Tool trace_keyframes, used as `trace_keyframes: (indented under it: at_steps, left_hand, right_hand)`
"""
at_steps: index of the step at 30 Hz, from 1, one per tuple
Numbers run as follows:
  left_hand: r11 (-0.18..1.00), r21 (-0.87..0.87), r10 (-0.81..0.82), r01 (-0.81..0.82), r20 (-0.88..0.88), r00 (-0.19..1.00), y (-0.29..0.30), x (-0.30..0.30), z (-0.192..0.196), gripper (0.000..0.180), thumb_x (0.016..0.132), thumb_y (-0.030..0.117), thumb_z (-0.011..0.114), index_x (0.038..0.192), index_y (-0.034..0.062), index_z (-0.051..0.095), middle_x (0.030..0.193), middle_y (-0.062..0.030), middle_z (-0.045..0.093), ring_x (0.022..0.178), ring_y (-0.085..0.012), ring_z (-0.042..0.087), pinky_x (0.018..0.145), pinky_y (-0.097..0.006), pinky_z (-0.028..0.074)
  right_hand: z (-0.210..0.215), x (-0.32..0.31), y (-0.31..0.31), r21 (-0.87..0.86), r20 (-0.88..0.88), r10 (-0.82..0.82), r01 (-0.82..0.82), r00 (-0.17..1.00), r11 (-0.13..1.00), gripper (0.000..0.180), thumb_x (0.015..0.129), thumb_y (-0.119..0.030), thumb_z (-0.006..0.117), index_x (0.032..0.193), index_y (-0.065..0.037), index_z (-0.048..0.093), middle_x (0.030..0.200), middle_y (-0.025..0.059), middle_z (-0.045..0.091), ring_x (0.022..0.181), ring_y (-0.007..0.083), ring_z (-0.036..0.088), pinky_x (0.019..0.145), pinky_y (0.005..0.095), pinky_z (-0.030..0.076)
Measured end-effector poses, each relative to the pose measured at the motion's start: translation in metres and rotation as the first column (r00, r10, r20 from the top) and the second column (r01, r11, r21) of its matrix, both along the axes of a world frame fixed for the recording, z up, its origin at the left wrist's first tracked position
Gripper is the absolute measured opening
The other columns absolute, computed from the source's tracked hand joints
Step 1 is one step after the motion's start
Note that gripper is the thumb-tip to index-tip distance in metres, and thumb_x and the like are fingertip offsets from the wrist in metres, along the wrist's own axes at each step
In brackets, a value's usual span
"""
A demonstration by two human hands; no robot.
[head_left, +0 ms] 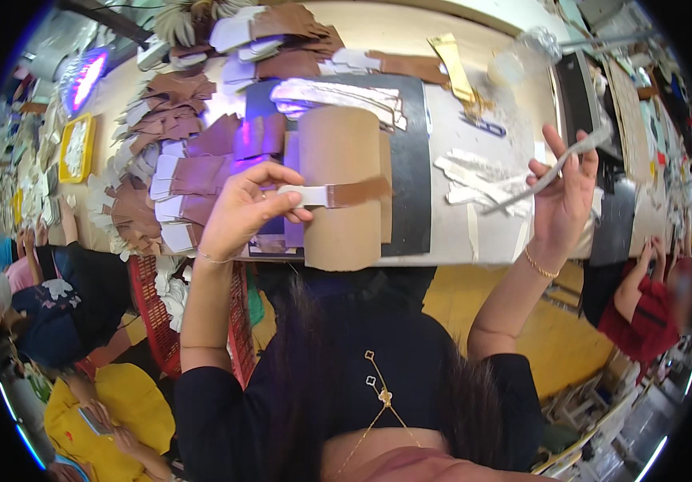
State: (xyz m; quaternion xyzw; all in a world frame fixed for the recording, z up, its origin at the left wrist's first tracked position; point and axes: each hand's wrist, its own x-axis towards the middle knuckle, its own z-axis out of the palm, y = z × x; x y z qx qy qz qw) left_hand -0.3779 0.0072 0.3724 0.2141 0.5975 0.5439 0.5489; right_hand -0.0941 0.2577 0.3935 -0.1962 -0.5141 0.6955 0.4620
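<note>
My left hand [242, 210] pinches the white end of a leather strip [358, 194], white at one end and brown at the other. The strip lies across a tan, curved form like a half cylinder [342, 145], which stands at the front edge of the table. Raised to the right, my right hand [564, 197] holds a thin greyish-white band [519, 198] between its fingers, and the band is apart from the form. Beneath the form lies a black mat [412, 173]. Silvery white strips [338, 95] rest behind it.
Stacks of brown and white leather pieces [201, 173] fill the table's left side. White strips [478, 181], blue snips [482, 124] and a yellow strip [452, 66] lie on the right. A red basket [153, 321] stands below left. Other people sit on both sides.
</note>
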Motion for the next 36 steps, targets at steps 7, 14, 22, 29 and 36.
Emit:
trace_keyframes:
  at_steps: [7,14,22,29,36]
  left_hand:
    - [0.999,-0.019,0.038,-0.037,0.028,0.999,-0.014,-0.018,-0.017,0.023,0.084,0.001,0.06,0.105,-0.0057,0.053,0.083,-0.0132,0.063,0.069,-0.0188,0.065,0.062,-0.026,0.052]
    - [0.991,-0.041,0.137,-0.131,0.334,0.933,-0.019,-0.013,-0.025,0.021,0.087,0.005,0.059,0.105,-0.0049,0.055,0.087,-0.0152,0.065,0.073,-0.0205,0.067,0.063,-0.027,0.056]
    - [0.998,0.017,0.064,-0.068,0.169,0.984,-0.001,0.008,-0.015,0.02,0.088,0.01,0.06,0.101,-0.0053,0.057,0.083,-0.0123,0.064,0.068,-0.0184,0.066,0.063,-0.027,0.055]
    - [1.0,0.018,0.016,-0.022,0.278,0.96,-0.011,0.004,-0.018,0.05,0.096,0.043,0.041,0.101,-0.0051,0.054,0.079,-0.0156,0.064,0.064,-0.0205,0.067,0.056,-0.026,0.053]
    - [1.0,-0.011,-0.001,0.006,0.364,0.931,-0.014,0.007,-0.023,0.054,0.098,0.043,0.036,0.102,-0.0082,0.053,0.076,-0.0202,0.064,0.064,-0.0254,0.067,0.06,-0.031,0.056]
  right_hand:
    - [0.001,-0.017,-0.016,-0.005,0.097,0.029,-0.029,0.995,1.0,0.037,0.096,-0.017,0.045,0.127,-0.003,0.032,0.111,0.0307,0.057,0.074,0.0279,0.069,0.062,0.0304,0.058]
    - [-0.001,-0.031,-0.02,-0.067,0.115,0.121,-0.114,0.986,0.991,0.037,0.096,-0.019,0.047,0.127,-0.004,0.035,0.102,0.0236,0.062,0.07,0.0238,0.068,0.06,0.0293,0.057]
    - [0.002,-0.068,-0.045,-0.19,0.49,0.473,-0.44,0.732,0.877,0.017,0.091,-0.012,0.057,0.099,0.002,0.062,0.079,0.0069,0.064,0.058,0.0079,0.057,0.053,0.0202,0.048]
    - [0.013,-0.107,-0.066,-0.323,0.625,0.625,-0.574,0.468,0.753,0.016,0.084,-0.014,0.067,0.084,0.0,0.061,0.066,0.002,0.061,0.05,0.0038,0.052,0.045,0.0166,0.041]
    - [0.018,-0.136,-0.079,-0.332,0.752,0.607,-0.647,0.257,0.686,0.029,0.085,-0.026,0.066,0.078,0.002,0.062,0.056,0.0033,0.06,0.042,0.0071,0.054,0.042,0.0211,0.041]
